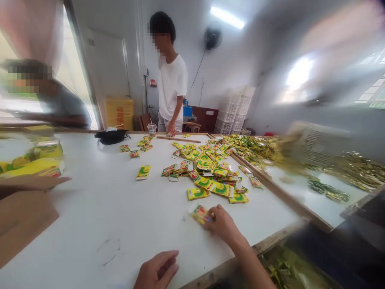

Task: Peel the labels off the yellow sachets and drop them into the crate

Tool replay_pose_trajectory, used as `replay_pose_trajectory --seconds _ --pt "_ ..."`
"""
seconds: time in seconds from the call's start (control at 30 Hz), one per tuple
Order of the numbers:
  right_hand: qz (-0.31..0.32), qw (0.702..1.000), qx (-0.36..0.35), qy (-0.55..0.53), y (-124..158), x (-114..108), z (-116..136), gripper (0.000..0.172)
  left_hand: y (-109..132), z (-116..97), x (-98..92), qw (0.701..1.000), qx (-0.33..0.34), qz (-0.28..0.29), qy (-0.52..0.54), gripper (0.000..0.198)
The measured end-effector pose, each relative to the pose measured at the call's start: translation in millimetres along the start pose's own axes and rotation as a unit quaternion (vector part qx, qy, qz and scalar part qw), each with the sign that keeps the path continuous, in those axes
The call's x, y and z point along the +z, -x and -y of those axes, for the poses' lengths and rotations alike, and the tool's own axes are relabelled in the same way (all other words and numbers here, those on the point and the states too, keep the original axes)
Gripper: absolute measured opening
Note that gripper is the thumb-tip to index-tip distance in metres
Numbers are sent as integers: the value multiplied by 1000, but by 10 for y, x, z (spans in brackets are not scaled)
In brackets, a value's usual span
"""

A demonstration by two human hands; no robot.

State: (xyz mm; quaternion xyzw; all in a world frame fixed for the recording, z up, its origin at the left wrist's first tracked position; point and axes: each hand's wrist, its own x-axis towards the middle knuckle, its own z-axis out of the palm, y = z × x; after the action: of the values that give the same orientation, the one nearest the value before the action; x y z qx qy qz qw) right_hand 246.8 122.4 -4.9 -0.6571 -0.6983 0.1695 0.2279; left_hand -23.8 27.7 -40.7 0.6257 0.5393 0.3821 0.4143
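Note:
My right hand (223, 223) reaches over the white table (120, 224), fingers closed on a small yellow sachet (202, 214) lying near the front edge. My left hand (158, 270) rests flat at the table's near edge, fingers stretched out, holding nothing. A scattered pile of yellow and green sachets (207, 168) covers the table's middle right, just beyond my right hand. A few loose sachets (143, 171) lie further left.
A person in a white shirt (171, 88) stands at the far side. Another person (51, 100) leans in at the left. A cardboard box (24, 212) and bagged sachets (36, 158) sit left. A black bag (111, 136), a cup (152, 129), white crates (234, 108).

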Motion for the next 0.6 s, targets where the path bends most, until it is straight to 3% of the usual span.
replay_pose_trajectory --seconds 0.1,0.23,0.37,0.47,0.6 --pt "7 1000 8 -12 323 181 167 36 -43 5 35 997 -54 -11 52 49" --pt "46 992 15 -114 566 424 506 40 -96 -91 115 976 -129 -62 161 65" --pt "21 981 -26 -193 747 529 696 27 -144 -176 150 975 -113 -140 131 71" --pt "50 957 -24 -285 837 489 734 28 -151 -220 116 963 -102 -202 144 73" --pt "48 898 -20 -436 918 393 817 27 -135 -308 65 955 -65 -190 217 60"
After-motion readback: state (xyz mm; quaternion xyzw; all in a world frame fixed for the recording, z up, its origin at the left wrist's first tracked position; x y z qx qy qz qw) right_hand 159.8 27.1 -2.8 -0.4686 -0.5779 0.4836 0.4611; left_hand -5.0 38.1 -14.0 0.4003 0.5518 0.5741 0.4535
